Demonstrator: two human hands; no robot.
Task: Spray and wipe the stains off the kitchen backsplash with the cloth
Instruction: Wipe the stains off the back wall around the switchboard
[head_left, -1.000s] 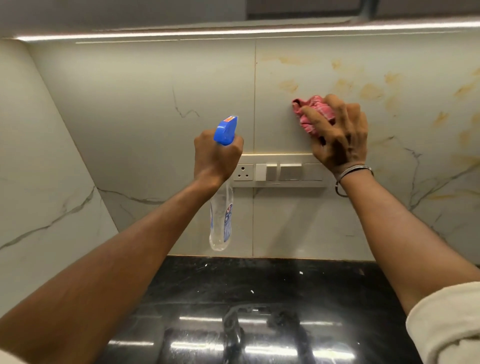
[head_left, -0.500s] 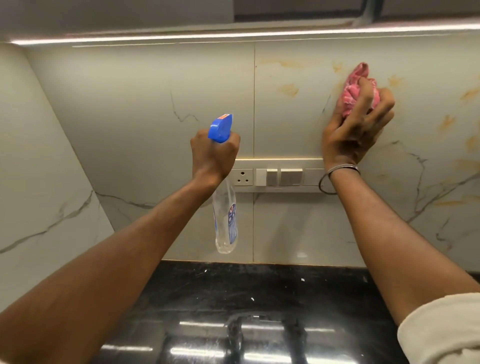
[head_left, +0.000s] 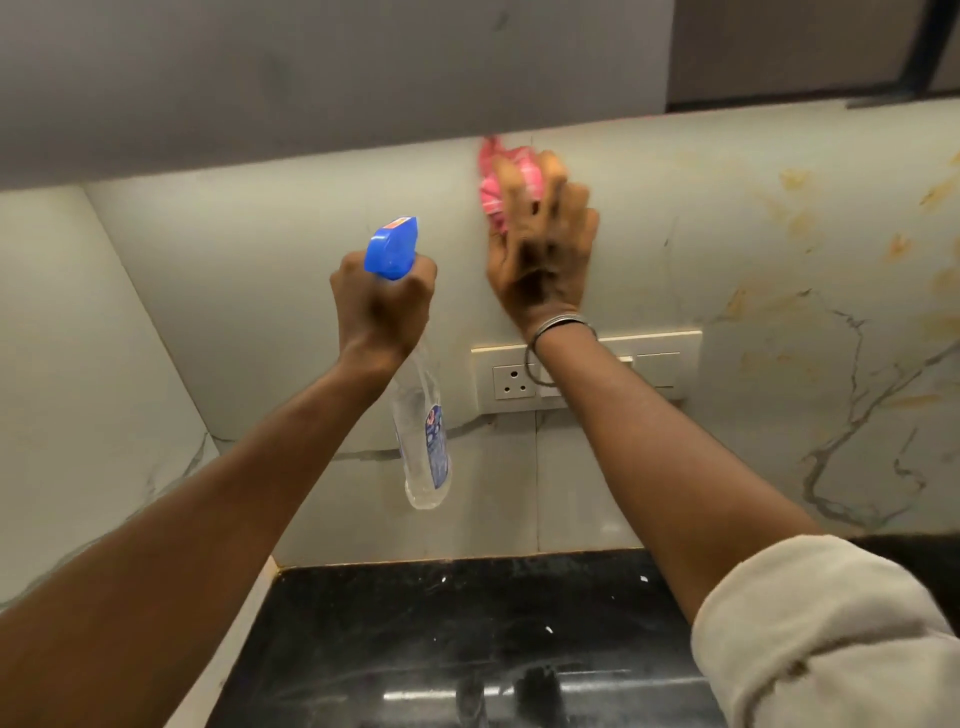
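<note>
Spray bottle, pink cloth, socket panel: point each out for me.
Spray bottle (head_left: 423, 447): head view, on its clear lower body.
Pink cloth (head_left: 491, 179): head view, on the bunched fabric's exposed left edge.
Socket panel (head_left: 514, 381): head view, on the three-pin socket at its left end.

Barely any headroom: the grey overhead cabinet (head_left: 311, 78) sits right above the pink cloth (head_left: 493, 176) under the right hand (head_left: 545, 254). The cream switch panel (head_left: 660, 364) is below that wrist, with the left hand (head_left: 382, 306) dangling a clear blue-capped spray bottle (head_left: 423, 441) beside it. The white marble side wall (head_left: 62, 338) boxes in the left; the stained marble backsplash (head_left: 753, 249) is open out right.
</note>
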